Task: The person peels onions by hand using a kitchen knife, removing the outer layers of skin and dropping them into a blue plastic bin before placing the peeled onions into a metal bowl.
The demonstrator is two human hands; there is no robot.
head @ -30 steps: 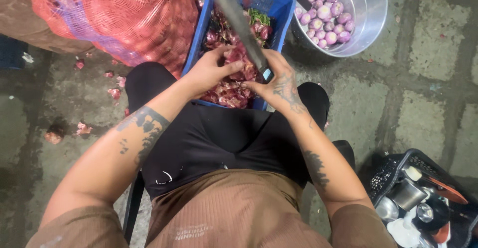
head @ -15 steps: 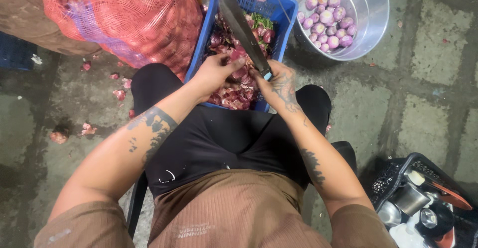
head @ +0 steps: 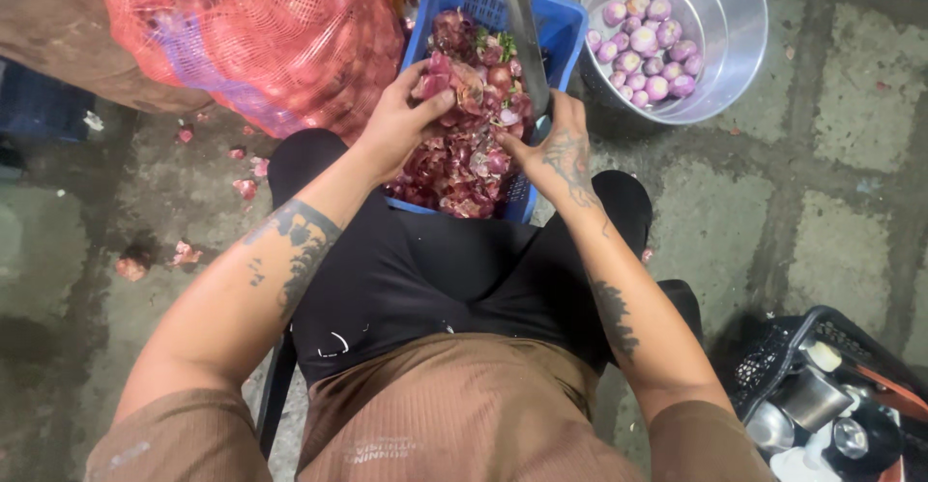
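Held item: one red shallot (head: 437, 84), pinched between the thumb and curled fingers of our left hand (head: 401, 124), loose papery skin flaring from it toward the blade side. Our right hand (head: 559, 153) is closed around the handle end of a long knife (head: 520, 32); the handle itself is mostly hidden inside the fist, so we cannot tell how tightly it is clasped. The blade's long axis runs from that fist straight away from us, over the crate and toward the far edge of the view. The shallot lies just to the left of the blade, near its lower part, apart from the steel by a narrow gap; the left hand is the nearer hand to it, the right hand sits just across the blade. Beneath both grips: a blue plastic crate (head: 561, 28) resting against our knees, heaped with purple skins and trimmings (head: 454, 163). Beyond the right fist, farther out and to the right: a metal basin (head: 725, 18) holding peeled pale-purple shallots (head: 650, 52). Left of the left hand: a red mesh sack (head: 261, 37) bulging with unpeeled bulbs. Scattered skins (head: 184, 253) on the paved ground to the left. Near right, behind the right elbow: a black basket (head: 773, 366) of metal cups and oddments.
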